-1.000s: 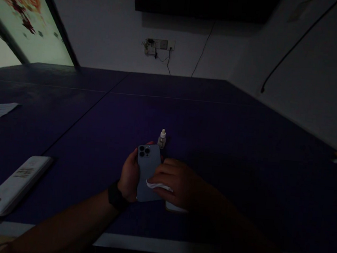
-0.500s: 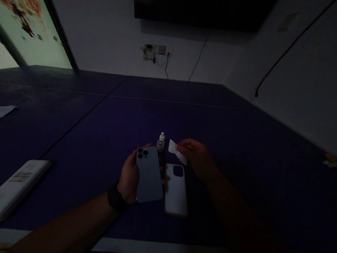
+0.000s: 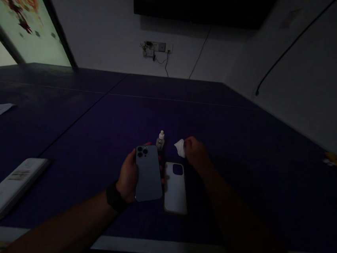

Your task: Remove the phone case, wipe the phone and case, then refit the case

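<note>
Moved: right hand slightly outward, fingers pinching tissue | left hand clamped on smartphone, long axis pointing forward | phone case lies nearer right hand

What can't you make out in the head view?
All head view:
Screen of the phone: turned away, hidden by its own back and the left hand.
White wipe: partly hidden by the right hand.
Dropper bottle: contents too small and dark.
White box: print too small.
</note>
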Tool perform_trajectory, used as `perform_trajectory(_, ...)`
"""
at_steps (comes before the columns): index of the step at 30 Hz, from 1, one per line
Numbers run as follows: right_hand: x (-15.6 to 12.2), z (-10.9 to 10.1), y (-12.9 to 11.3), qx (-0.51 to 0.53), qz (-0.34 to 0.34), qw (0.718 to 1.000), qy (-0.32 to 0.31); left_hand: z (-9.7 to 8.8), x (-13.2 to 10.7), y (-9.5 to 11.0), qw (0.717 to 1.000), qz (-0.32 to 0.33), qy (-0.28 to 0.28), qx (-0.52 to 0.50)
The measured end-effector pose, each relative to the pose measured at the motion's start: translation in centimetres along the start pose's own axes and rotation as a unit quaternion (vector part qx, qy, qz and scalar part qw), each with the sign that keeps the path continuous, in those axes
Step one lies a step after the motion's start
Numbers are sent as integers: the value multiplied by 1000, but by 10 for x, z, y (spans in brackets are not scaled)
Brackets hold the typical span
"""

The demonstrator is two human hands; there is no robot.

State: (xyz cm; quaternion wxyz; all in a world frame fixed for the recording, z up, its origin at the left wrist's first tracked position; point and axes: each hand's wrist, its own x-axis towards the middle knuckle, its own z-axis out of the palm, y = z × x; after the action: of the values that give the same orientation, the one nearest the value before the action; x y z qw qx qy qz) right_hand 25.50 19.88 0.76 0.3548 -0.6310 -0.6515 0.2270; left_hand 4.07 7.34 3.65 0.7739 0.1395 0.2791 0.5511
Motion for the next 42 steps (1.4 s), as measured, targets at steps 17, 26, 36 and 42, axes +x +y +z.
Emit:
perform_trajectory(17, 2, 1, 9, -74, -14, 995, -65, -3, 1, 0, 1000, -7, -21, -2)
perform_trajectory(26, 6, 12, 4, -21, -51, 995, -81, 2, -2, 0, 1000, -10, -10, 5)
perform_trajectory(36, -8, 17, -4, -135, -167, 976, -41, -2, 0, -1, 1000, -5, -18, 13)
perform_trajectory(42, -14, 15, -15, -145, -207, 965, -64, -4, 0, -3, 999, -9, -24, 20)
